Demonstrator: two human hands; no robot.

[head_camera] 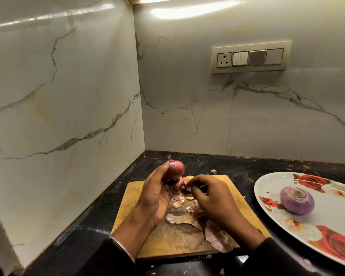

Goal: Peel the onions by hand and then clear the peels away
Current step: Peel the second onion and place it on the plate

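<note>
One peeled onion (297, 200) set on plate (267, 188). Unpeeled onion (175, 168) gripped by left hand (157, 194); small scrap seemingly pinched by right hand (211, 196). Peels (217, 236) left uncleared on cutting board (131, 194).

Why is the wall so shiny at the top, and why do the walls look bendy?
Head view: a lamp glares off the glossy marble wall; the wide-angle lens bends straight edges; the right hand looks slightly blurred above the cutting board.

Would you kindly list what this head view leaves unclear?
- Right hand: its fingertips are curled under, so any pinched peel is hidden.
- Onion: left hand covers its lower half.
- Floral plate: cut off by the right edge.
</note>
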